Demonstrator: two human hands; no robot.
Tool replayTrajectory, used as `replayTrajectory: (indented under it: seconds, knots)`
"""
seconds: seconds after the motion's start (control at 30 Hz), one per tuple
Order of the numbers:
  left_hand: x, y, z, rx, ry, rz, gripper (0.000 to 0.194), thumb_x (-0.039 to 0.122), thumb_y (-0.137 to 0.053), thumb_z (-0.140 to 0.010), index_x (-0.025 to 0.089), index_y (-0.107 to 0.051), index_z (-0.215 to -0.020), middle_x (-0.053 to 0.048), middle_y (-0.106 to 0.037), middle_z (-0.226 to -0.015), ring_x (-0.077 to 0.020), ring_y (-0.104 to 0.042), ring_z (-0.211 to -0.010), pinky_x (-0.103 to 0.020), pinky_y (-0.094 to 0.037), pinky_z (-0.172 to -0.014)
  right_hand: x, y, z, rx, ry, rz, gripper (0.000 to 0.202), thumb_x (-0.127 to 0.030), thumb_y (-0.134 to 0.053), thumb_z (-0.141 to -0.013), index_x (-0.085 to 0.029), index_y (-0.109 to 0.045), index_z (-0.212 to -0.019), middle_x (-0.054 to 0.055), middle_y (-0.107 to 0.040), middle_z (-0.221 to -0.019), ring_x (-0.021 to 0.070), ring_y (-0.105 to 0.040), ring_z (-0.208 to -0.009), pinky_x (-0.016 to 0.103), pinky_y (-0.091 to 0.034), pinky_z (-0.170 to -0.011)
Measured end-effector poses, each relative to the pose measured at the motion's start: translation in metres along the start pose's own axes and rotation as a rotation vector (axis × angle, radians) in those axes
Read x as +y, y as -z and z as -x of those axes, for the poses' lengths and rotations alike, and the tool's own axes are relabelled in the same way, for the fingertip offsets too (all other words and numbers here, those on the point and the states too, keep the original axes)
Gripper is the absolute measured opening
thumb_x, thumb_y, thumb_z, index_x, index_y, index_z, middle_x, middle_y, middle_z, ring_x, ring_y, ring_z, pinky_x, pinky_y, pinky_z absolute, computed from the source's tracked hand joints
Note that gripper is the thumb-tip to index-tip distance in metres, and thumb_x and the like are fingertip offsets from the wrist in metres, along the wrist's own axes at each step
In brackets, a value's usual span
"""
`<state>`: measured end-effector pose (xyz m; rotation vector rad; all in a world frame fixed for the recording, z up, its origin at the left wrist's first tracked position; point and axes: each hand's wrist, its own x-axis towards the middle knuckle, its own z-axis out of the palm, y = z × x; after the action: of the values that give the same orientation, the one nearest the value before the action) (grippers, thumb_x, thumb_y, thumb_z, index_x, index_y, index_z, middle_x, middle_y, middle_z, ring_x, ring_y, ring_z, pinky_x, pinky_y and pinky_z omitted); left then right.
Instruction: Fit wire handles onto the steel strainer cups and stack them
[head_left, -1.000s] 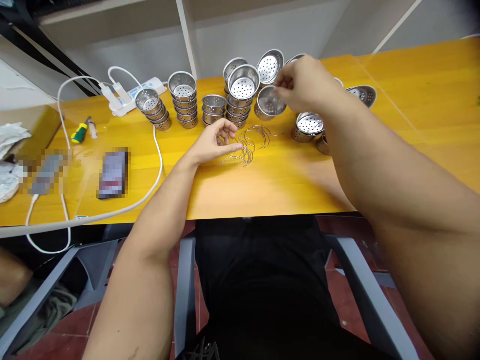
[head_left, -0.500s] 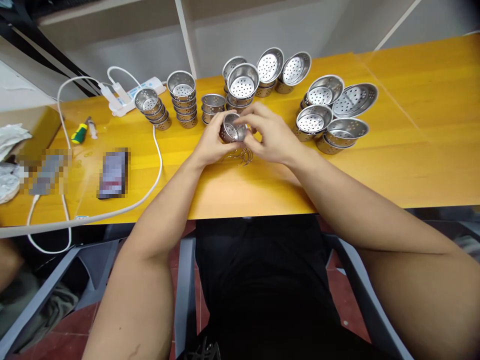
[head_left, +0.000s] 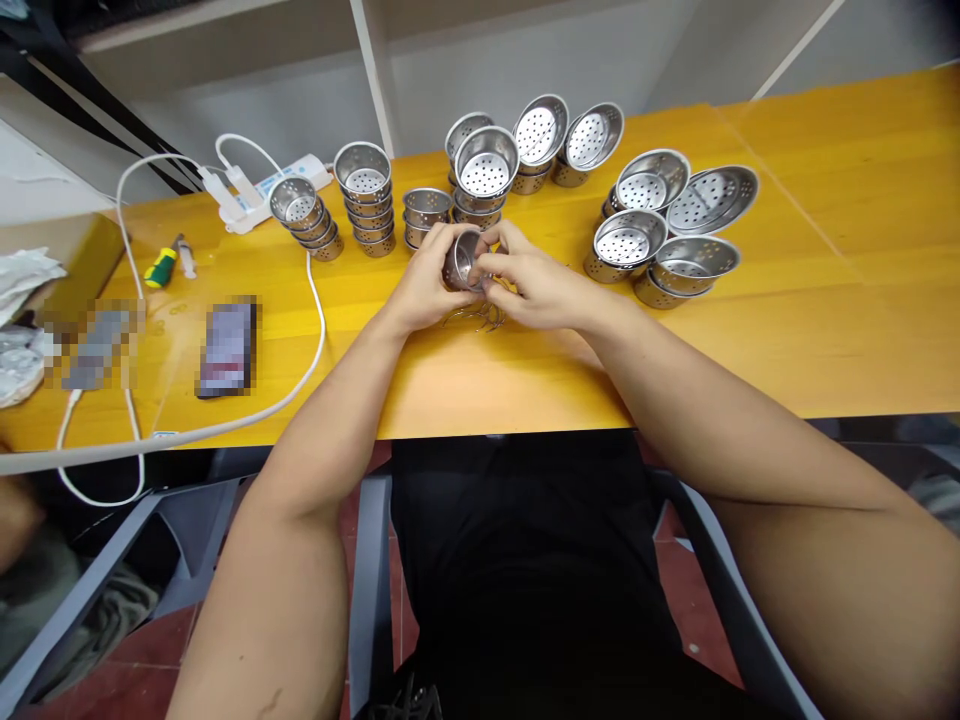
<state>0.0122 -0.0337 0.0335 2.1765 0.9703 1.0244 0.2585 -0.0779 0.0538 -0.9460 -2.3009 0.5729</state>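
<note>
My left hand (head_left: 429,283) is wrapped round the side of a small perforated metal cup (head_left: 461,262), which is tilted toward the right. At the cup's right rim is my right hand (head_left: 525,278), its fingers bent together and partly inside the opening; whether they pinch the rim or a small part is hidden. Thin curved metal wires (head_left: 484,317) lie on the yellow table just below the cup. Behind my hands stand a short cup stack (head_left: 427,208) and a taller one (head_left: 486,170).
More metal cups stand in stacks at the left (head_left: 363,190) and right (head_left: 622,243). A power strip (head_left: 277,190), a screwdriver (head_left: 161,268), a phone (head_left: 227,347) and a white cable (head_left: 321,330) are on the left. Part of another person shows at the lower left.
The cup has turned so its opening faces more to the right. My right fingers have moved down and closer in at its rim.
</note>
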Motion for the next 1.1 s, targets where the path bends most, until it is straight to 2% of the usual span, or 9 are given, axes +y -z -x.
replayTrajectory:
  seconds: [0.17,0.27,0.47,0.6,0.73,0.83,0.9,1.0,1.1]
  knots:
    - [-0.001,0.000,0.000,0.000,-0.020,-0.004,0.083,0.060,-0.114,-0.077,0.027,-0.074,-0.142,-0.013,-0.078,-0.150,-0.0408,-0.071,-0.152,-0.053,-0.056,-0.138,0.002,0.004,0.000,0.109,-0.104,-0.094,0.051,-0.082,-0.080,-0.112,-0.031,-0.077,-0.116,0.016,-0.071,-0.135,0.0419,-0.070,-0.128,0.065,-0.064,-0.123]
    - [-0.003,-0.001,-0.001,0.011,-0.025,-0.025,0.083,0.060,-0.115,-0.077,0.027,-0.072,-0.141,-0.013,-0.077,-0.148,-0.0411,-0.072,-0.150,-0.054,-0.056,-0.137,0.002,0.003,0.000,0.164,-0.162,-0.132,0.063,-0.093,-0.082,-0.105,-0.031,-0.078,-0.118,0.016,-0.074,-0.131,0.0418,-0.072,-0.125,0.065,-0.067,-0.120]
    - [-0.007,-0.002,-0.003,0.026,-0.078,-0.047,0.080,0.056,-0.113,-0.081,0.028,-0.070,-0.142,-0.014,-0.075,-0.151,-0.0412,-0.070,-0.154,-0.056,-0.055,-0.140,0.003,0.002,0.000,0.188,-0.186,-0.190,0.070,-0.099,-0.089,-0.095,-0.031,-0.077,-0.107,0.015,-0.077,-0.127,0.0409,-0.074,-0.122,0.065,-0.067,-0.120]
    - [-0.006,-0.001,-0.004,0.039,-0.075,-0.063,0.087,0.068,-0.115,-0.079,0.029,-0.071,-0.142,-0.013,-0.073,-0.150,-0.0436,-0.070,-0.156,-0.061,-0.054,-0.141,0.002,0.007,-0.001,0.214,-0.194,-0.232,0.076,-0.104,-0.090,-0.090,-0.031,-0.075,-0.102,0.014,-0.076,-0.128,0.0403,-0.073,-0.126,0.062,-0.068,-0.119]
    - [0.004,0.009,-0.001,0.110,-0.109,-0.094,0.097,0.086,-0.111,-0.075,0.029,-0.073,-0.144,-0.014,-0.072,-0.149,-0.0445,-0.069,-0.156,-0.067,-0.052,-0.142,-0.002,0.014,-0.002,0.268,-0.161,-0.505,0.083,-0.110,-0.092,-0.081,-0.031,-0.073,-0.100,0.011,-0.078,-0.122,0.0370,-0.078,-0.119,0.063,-0.070,-0.115]
    - [0.011,0.022,0.001,0.186,-0.125,-0.121,0.099,0.094,-0.107,-0.074,0.031,-0.075,-0.143,-0.016,-0.070,-0.154,-0.0437,-0.065,-0.161,-0.065,-0.050,-0.147,-0.004,0.021,-0.002,0.291,-0.149,-0.723,0.084,-0.108,-0.096,-0.076,-0.031,-0.067,-0.096,0.010,-0.081,-0.123,0.0347,-0.081,-0.114,0.063,-0.071,-0.116]
    - [0.011,0.029,0.002,0.207,-0.116,-0.115,0.101,0.096,-0.105,-0.076,0.032,-0.074,-0.147,-0.018,-0.070,-0.157,-0.0440,-0.062,-0.165,-0.063,-0.051,-0.148,-0.001,0.026,-0.001,0.267,-0.169,-0.772,0.084,-0.108,-0.096,-0.075,-0.031,-0.065,-0.094,0.011,-0.082,-0.126,0.0344,-0.082,-0.112,0.063,-0.072,-0.114]
    - [0.005,0.038,0.002,0.295,-0.120,-0.094,0.109,0.100,-0.096,-0.083,0.036,-0.062,-0.165,-0.017,-0.068,-0.169,-0.0437,-0.058,-0.173,-0.060,-0.051,-0.146,0.012,0.032,0.002,0.230,-0.172,-0.653,0.083,-0.110,-0.091,-0.078,-0.032,-0.069,-0.096,0.011,-0.083,-0.127,0.0354,-0.081,-0.111,0.064,-0.072,-0.109]
    - [-0.001,0.055,-0.004,0.470,-0.150,-0.139,0.103,0.096,-0.086,-0.095,0.041,-0.053,-0.175,-0.010,-0.064,-0.182,-0.0398,-0.055,-0.179,-0.058,-0.048,-0.147,0.032,0.035,0.004,0.087,-0.132,-0.295,0.074,-0.101,-0.094,-0.084,-0.030,-0.078,-0.099,0.013,-0.080,-0.121,0.0354,-0.076,-0.106,0.062,-0.069,-0.106]
